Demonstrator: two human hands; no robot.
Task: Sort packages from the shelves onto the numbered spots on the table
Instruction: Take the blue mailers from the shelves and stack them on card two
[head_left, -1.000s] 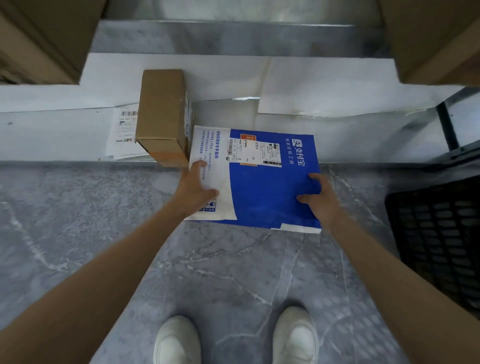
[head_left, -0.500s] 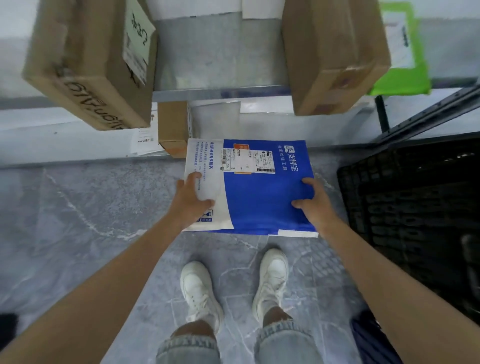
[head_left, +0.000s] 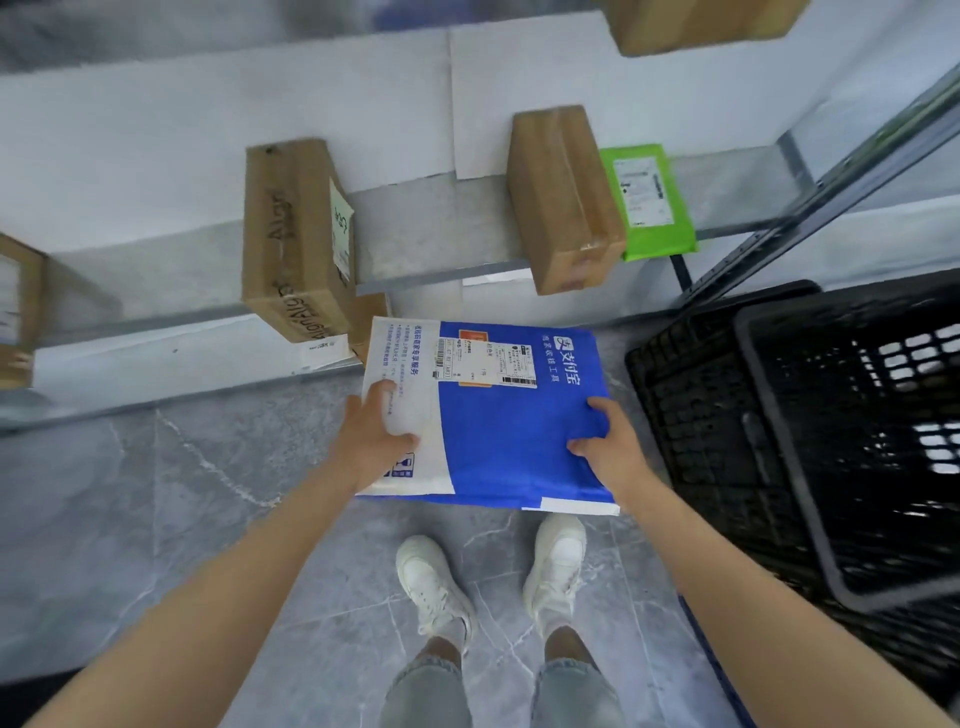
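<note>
head-worn view, looking steeply down, close

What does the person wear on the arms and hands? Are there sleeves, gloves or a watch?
Nothing worn shows: the left hand and right hand are ungloved, and both forearms are bare, with no sleeve, watch or bracelet in view.
</note>
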